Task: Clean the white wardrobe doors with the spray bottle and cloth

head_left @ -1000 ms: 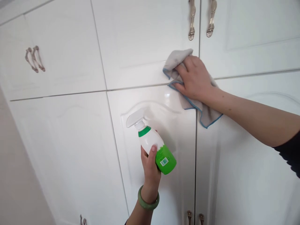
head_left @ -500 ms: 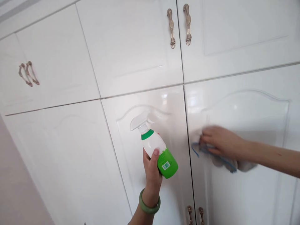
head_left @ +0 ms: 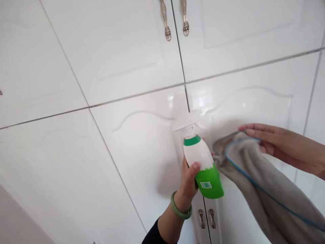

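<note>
My left hand (head_left: 190, 176) is wrapped round a white and green spray bottle (head_left: 200, 152), its thumb on the front near a barcode label. The bottle tilts slightly, with its white spray head toward the cabinet doors. In my right hand (head_left: 271, 137) is a grey cloth (head_left: 259, 183) with blue edging, pinched near its upper edge and hanging down to the lower right. The cloth's left corner reaches the bottle's side by my left fingertips; whether they grip it I cannot tell. Behind both hands stands the white cabinet (head_left: 142, 149).
Metal handles (head_left: 166, 22) are on the upper doors, and another pair of handles (head_left: 207, 218) sits lower down. Raised panel mouldings and narrow seams cross the glossy doors. A pale wall (head_left: 15, 217) shows at the lower left.
The bottle and my left hand have shifted right in view. The cloth, bunched and blurred against the right door before, now hangs spread out from my right hand. The view has moved rightward.
</note>
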`<act>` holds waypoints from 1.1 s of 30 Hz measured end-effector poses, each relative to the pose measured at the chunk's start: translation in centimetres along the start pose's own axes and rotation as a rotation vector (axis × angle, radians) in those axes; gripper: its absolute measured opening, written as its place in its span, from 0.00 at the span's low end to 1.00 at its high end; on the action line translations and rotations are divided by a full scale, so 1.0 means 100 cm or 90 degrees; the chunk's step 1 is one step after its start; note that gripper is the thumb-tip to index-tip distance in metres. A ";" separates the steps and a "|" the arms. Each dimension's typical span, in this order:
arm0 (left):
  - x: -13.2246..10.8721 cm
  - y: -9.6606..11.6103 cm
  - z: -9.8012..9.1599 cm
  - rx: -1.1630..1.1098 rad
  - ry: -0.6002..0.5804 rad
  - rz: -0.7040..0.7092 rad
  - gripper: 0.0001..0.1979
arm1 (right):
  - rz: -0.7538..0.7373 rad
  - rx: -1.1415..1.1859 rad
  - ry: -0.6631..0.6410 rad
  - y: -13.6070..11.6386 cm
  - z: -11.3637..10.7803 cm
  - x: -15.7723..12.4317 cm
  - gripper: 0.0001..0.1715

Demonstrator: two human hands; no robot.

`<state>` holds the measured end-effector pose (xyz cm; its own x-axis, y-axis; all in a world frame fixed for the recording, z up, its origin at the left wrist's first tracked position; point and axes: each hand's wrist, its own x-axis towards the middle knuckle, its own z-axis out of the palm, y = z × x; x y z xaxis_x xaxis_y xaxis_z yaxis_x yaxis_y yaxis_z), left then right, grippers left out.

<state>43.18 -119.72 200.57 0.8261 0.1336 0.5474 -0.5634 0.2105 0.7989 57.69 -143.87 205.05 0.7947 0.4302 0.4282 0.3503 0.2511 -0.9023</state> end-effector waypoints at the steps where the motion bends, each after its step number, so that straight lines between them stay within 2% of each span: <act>1: -0.001 -0.003 0.005 -0.021 -0.027 -0.031 0.47 | 0.001 0.049 0.002 -0.009 0.008 0.004 0.35; 3: -0.003 -0.007 0.014 -0.038 -0.033 -0.052 0.47 | -0.049 0.085 -0.054 -0.014 0.027 0.009 0.47; 4: -0.003 -0.007 0.017 -0.038 -0.014 -0.045 0.46 | -0.107 0.059 -0.097 -0.009 0.035 0.010 0.51; 7: -0.002 0.004 0.023 -0.058 0.073 -0.007 0.45 | -0.360 -0.150 -0.202 0.021 0.057 0.009 0.55; 10: 0.001 0.022 0.023 -0.104 0.109 -0.015 0.48 | -0.585 -0.299 -0.218 0.049 0.073 0.010 0.52; 13: 0.006 0.038 0.017 -0.112 0.107 -0.052 0.50 | -0.650 -0.310 -0.158 0.051 0.088 0.023 0.49; 14: 0.009 0.042 0.014 -0.098 0.117 -0.041 0.48 | -0.659 -0.307 -0.126 0.044 0.093 0.030 0.45; 16: 0.020 0.053 0.006 -0.045 0.149 0.035 0.45 | -0.684 -0.306 -0.068 0.016 0.102 0.049 0.31; 18: 0.035 0.066 -0.001 0.019 0.149 0.129 0.41 | -0.730 -0.302 0.010 -0.026 0.109 0.073 0.19; 19: 0.043 0.075 -0.004 0.044 0.131 0.164 0.40 | -0.752 -0.310 0.064 -0.050 0.112 0.086 0.18; 22: 0.064 0.096 -0.013 0.092 0.077 0.243 0.35 | -0.758 -0.432 0.233 -0.116 0.121 0.125 0.22; 23: 0.069 0.100 -0.015 0.105 0.075 0.268 0.33 | -0.738 -0.502 0.250 -0.131 0.125 0.137 0.28; 25: 0.072 0.101 -0.021 0.123 0.094 0.303 0.31 | -0.697 -0.630 0.238 -0.140 0.135 0.153 0.49; 26: 0.071 0.099 -0.024 0.129 0.107 0.309 0.31 | -0.691 -0.670 0.224 -0.136 0.140 0.156 0.59; 27: 0.070 0.096 -0.027 0.135 0.119 0.312 0.31 | -0.692 -0.692 0.212 -0.127 0.144 0.157 0.64; 28: 0.067 0.092 -0.029 0.141 0.129 0.313 0.31 | -0.698 -0.698 0.203 -0.114 0.149 0.155 0.65; 33: 0.054 0.073 -0.035 0.147 0.147 0.291 0.33 | -0.724 -0.691 0.190 -0.029 0.159 0.126 0.49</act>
<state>43.56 -114.12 208.49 0.4632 0.3756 0.8027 -0.8304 -0.1325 0.5411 58.84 -125.37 213.80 -0.0943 0.2485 0.9640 0.8675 -0.4546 0.2020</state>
